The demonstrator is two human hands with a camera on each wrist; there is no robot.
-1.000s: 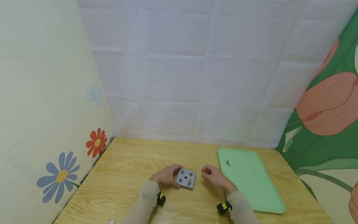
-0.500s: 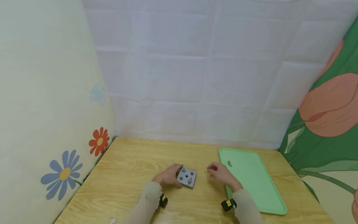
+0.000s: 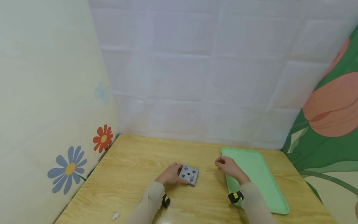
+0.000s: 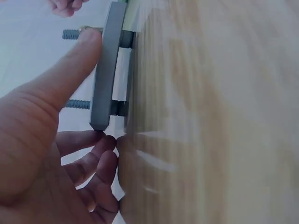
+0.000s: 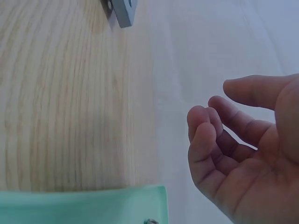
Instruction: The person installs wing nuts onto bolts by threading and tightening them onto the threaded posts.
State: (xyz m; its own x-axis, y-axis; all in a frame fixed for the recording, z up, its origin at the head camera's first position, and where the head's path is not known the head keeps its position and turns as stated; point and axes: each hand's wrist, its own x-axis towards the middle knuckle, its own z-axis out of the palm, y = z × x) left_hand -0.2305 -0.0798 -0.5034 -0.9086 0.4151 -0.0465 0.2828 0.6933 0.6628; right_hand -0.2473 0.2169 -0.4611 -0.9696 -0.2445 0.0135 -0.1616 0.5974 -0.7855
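Note:
A square grey metal plate with holes [image 3: 188,174] lies near the middle of the table, and bolts stand up through it. Its near bolt carries a small brass-coloured nut [image 3: 191,178]. My left hand [image 3: 171,175] holds the plate at its left side, thumb on the near edge and fingers at the far one. In the left wrist view, the plate [image 4: 108,70] sits raised on bolt heads [image 4: 120,108]. My right hand [image 3: 230,168] hovers at the left rim of the green tray [image 3: 260,177], fingers loosely curled and holding nothing.
A small metal piece [image 5: 152,221] shows at the tray's edge in the right wrist view; the right hand hides that spot in the head view. A small white scrap [image 3: 115,216] lies at the table's front left. Cloth walls [image 3: 167,77] enclose the table.
My right hand has moved right, away from the plate and over the tray's left rim, covering the small piece there. The left hand stays on the plate. The head view has shifted slightly.

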